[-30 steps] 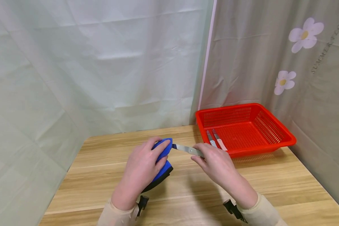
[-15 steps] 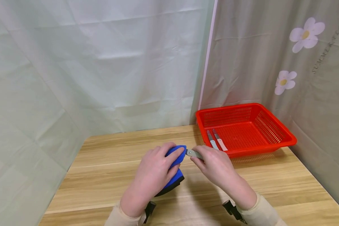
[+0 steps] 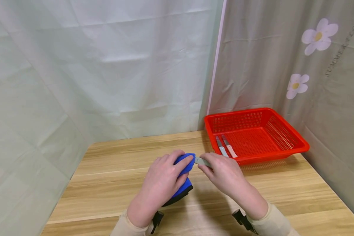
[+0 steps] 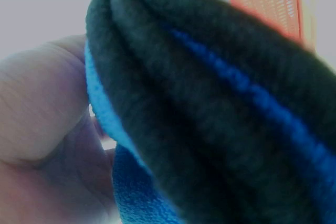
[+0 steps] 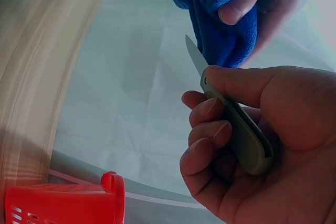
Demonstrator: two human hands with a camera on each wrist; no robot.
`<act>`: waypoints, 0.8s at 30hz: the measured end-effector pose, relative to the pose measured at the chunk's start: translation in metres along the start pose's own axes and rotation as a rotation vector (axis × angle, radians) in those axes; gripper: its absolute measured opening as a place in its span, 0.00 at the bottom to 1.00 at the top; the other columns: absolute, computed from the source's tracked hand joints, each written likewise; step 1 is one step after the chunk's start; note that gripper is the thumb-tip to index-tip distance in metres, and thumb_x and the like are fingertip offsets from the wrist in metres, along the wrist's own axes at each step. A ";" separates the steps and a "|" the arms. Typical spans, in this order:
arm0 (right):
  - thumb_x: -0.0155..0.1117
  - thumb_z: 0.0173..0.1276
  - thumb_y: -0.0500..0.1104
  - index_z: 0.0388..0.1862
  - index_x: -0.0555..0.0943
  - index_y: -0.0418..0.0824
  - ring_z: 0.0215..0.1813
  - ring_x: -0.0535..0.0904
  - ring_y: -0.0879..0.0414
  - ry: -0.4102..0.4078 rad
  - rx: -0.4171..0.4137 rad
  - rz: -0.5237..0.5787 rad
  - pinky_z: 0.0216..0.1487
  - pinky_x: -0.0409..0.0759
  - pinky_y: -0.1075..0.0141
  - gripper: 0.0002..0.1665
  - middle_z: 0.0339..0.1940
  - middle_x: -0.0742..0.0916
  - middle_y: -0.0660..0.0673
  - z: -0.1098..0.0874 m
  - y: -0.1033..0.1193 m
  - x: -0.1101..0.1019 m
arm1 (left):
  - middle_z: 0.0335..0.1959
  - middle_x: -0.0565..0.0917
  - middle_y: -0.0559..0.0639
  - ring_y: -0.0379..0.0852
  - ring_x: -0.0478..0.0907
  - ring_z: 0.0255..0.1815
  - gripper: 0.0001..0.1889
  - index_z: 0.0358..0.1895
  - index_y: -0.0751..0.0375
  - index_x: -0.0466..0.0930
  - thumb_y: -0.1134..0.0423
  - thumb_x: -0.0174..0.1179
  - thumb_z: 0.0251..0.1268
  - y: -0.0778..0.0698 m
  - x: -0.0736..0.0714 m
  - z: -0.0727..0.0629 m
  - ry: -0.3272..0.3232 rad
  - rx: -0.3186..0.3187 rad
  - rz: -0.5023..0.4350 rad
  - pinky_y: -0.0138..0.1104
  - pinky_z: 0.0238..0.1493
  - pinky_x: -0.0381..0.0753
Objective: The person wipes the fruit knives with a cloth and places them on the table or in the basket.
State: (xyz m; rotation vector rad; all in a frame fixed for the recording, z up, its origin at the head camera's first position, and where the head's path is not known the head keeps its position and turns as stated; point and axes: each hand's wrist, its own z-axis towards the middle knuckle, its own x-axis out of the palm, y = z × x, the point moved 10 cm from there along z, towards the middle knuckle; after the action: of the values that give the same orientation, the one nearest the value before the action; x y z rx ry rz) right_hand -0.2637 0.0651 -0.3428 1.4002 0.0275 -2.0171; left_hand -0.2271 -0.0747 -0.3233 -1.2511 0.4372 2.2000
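Observation:
My right hand grips a folding knife by its grey-green handle, thumb near the pivot. The knife's blade is out and points toward the left hand; in the head view the cloth hides it. My left hand pinches a folded blue cloth with a dark edge, its fingers over the top by the blade. In the left wrist view the cloth's dark border fills most of the picture. Both hands are raised over the wooden table.
A red plastic basket stands at the back right of the table. Inside it lie two more knives, one with a light blue handle and one with a pink handle. Pale curtains hang behind and at the sides.
My left hand has moved right with the cloth, along the blade up to the knife's handle, then stayed nearly still. The right hand has hardly moved.

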 end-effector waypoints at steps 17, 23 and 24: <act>0.80 0.74 0.45 0.48 0.89 0.47 0.29 0.73 0.63 0.016 0.019 0.021 0.27 0.74 0.68 0.09 0.32 0.83 0.57 0.002 -0.001 -0.001 | 0.63 0.85 0.57 0.58 0.88 0.52 0.26 0.68 0.52 0.89 0.57 0.80 0.69 0.020 0.002 0.000 0.018 -0.054 -0.022 0.53 0.52 0.90; 0.81 0.73 0.44 0.48 0.90 0.46 0.29 0.74 0.62 0.001 0.025 0.029 0.27 0.74 0.67 0.09 0.32 0.83 0.57 0.002 -0.002 -0.004 | 0.63 0.85 0.58 0.58 0.88 0.52 0.26 0.69 0.54 0.88 0.57 0.80 0.69 0.030 0.000 -0.001 0.017 -0.084 -0.023 0.53 0.52 0.90; 0.81 0.73 0.44 0.48 0.90 0.46 0.29 0.74 0.62 0.000 0.025 0.030 0.27 0.74 0.67 0.09 0.31 0.83 0.57 0.002 -0.002 -0.004 | 0.63 0.85 0.58 0.58 0.88 0.52 0.26 0.69 0.54 0.88 0.58 0.80 0.69 0.031 0.000 -0.002 0.017 -0.089 -0.023 0.53 0.52 0.90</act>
State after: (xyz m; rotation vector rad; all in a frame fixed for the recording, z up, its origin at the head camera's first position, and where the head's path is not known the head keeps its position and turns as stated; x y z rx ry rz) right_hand -0.2656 0.0681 -0.3392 1.4084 -0.0183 -1.9992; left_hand -0.2455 -0.1001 -0.3242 -1.3160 0.3327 2.2121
